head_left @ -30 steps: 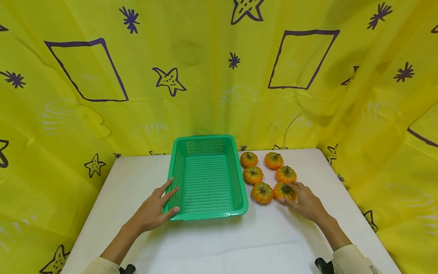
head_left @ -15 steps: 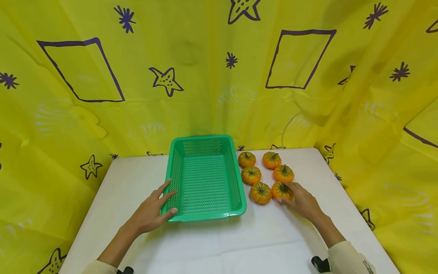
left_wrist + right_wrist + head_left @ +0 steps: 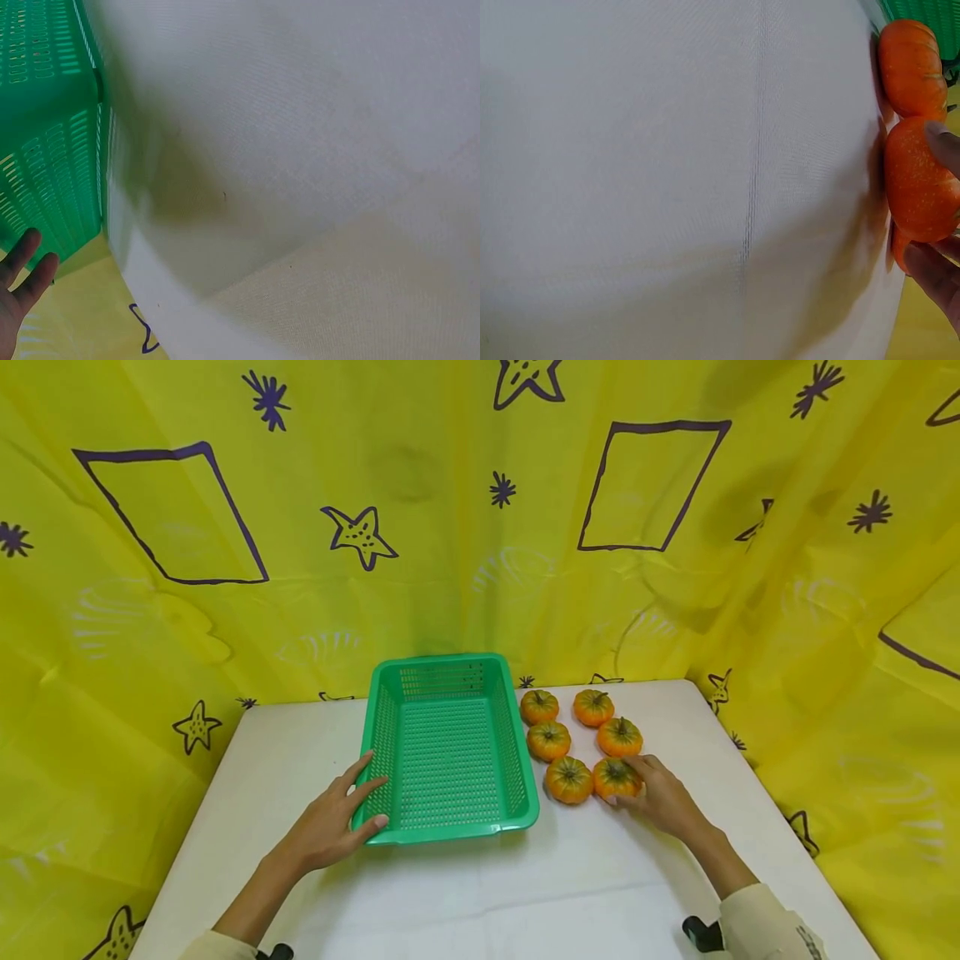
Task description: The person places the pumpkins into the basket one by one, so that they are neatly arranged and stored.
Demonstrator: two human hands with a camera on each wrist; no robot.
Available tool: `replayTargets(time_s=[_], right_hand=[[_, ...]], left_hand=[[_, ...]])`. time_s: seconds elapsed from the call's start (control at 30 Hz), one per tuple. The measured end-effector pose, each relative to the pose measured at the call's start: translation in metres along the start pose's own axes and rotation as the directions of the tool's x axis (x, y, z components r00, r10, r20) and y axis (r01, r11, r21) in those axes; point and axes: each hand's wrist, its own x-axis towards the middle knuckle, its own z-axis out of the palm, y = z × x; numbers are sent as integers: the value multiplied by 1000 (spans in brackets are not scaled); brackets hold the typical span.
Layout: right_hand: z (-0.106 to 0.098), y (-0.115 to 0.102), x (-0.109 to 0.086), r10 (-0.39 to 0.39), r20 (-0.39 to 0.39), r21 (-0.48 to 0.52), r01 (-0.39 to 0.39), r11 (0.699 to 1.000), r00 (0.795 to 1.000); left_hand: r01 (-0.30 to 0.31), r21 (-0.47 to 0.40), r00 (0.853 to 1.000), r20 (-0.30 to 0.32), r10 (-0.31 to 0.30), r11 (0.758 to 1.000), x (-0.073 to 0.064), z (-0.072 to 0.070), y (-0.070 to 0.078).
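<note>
My left hand (image 3: pixel 330 827) rests on the near left corner of a green plastic basket (image 3: pixel 447 837), fingers spread over the rim. In the left wrist view, the fingers show beside the basket's slotted wall (image 3: pixel 52 180). My right hand (image 3: pixel 663 797) holds a small orange pumpkin (image 3: pixel 617 777), nearest of the right column, with thumb and fingers on opposite sides. The right wrist view shows this pumpkin (image 3: pixel 919 180) low at the table, against a neighbouring pumpkin (image 3: pixel 911 67). That neighbour (image 3: pixel 568 779) stands between it and the basket.
Several more pumpkins stand in two columns right of the basket, including a back left one (image 3: pixel 539 706), a back right one (image 3: pixel 593 707) and a middle right one (image 3: pixel 620 737). A white cloth (image 3: pixel 487 902) covers the table. Yellow patterned curtains (image 3: pixel 420 602) enclose the back and sides.
The head view has shifted slightly, sliding the scene a little to the left. Both hands keep their places on the basket and the pumpkin.
</note>
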Motion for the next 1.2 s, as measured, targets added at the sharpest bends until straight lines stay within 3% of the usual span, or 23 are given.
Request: replayTargets(time_s=[0.27,0.57,0.87,1.2], right_hand=[[-4,-2,-3,29,29,11,-29,1000,999],[-17,-9,-3,13,-37,72,-10,997,999],[-30,-23,10,-19,-54,178,28,984,998],[-35,-49,25,-46,-12,266,47,963,999]], left_hand=[[2,-12,1000,-1,-2,1000,-1,0,1],[-6,-7,1000,-7,6,1000,-1,1,0],[-1,-4,1000,-22,1,1000,0,2,-1],[-1,-2,1000,-19,1,1000,-1,0,0]])
